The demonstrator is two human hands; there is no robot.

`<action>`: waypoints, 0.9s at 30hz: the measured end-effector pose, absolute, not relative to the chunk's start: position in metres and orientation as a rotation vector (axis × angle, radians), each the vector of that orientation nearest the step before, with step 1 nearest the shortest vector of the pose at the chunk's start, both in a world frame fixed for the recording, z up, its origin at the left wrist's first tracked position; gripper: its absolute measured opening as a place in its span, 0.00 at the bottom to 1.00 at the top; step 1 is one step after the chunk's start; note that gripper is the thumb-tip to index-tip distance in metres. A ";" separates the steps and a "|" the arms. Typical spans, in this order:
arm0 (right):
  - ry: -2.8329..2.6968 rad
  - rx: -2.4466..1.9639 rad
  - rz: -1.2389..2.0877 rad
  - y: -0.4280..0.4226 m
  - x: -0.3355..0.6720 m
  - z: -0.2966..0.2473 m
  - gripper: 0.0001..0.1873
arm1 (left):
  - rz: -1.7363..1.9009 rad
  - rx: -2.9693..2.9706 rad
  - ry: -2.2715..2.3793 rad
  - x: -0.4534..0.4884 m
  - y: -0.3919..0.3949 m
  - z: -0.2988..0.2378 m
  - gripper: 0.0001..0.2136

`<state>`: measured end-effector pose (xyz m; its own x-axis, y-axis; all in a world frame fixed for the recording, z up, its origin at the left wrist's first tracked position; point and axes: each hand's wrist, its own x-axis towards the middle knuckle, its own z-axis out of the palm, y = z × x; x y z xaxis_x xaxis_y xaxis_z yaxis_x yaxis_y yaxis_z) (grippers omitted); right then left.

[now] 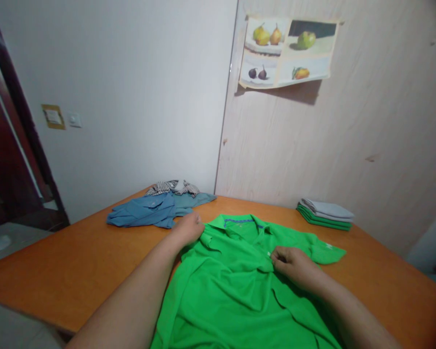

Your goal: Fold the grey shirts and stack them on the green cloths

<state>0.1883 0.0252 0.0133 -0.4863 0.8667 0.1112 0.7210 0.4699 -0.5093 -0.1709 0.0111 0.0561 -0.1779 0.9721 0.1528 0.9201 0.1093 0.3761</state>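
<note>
A bright green polo shirt [225, 286] lies spread over the table, its collar pointing away from me and its lower part running out of the bottom of the view. My left hand [189, 228] is closed on the shirt at the left shoulder, beside the collar. Lower on the chest, right of the middle, my right hand [288, 261] pinches the fabric near a small white mark. Folds and wrinkles cross the front between both hands. The sleeve on the right stretches out flat; the left sleeve is mostly hidden by my left arm.
The orange-brown table [76, 261] meets the wall at the back. Rumpled blue clothes [145, 208] and a striped cloth [167, 186] lie at the back left. A folded stack of grey and green garments [327, 213] sits at the back right. A fruit poster [288, 53] hangs above.
</note>
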 end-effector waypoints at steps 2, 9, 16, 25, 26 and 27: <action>-2.386 -1.321 0.683 0.019 0.187 0.020 0.07 | 0.608 1.871 2.330 -0.177 0.011 0.060 0.08; -2.412 -1.228 1.388 -0.011 0.177 0.042 0.05 | 0.535 1.741 2.526 -0.188 0.003 0.068 0.10; -2.063 -1.150 1.348 -0.008 0.172 0.047 0.18 | 0.731 2.062 2.389 -0.172 0.002 0.069 0.10; -2.182 -1.290 0.679 0.015 0.178 0.024 0.15 | 0.652 2.387 1.712 -0.149 -0.003 0.062 0.07; -2.248 -1.297 0.617 0.015 0.178 0.023 0.13 | 0.628 2.378 1.715 -0.148 -0.003 0.061 0.07; -2.302 -1.306 0.578 0.014 0.178 0.023 0.12 | 0.611 2.368 1.723 -0.147 -0.004 0.060 0.08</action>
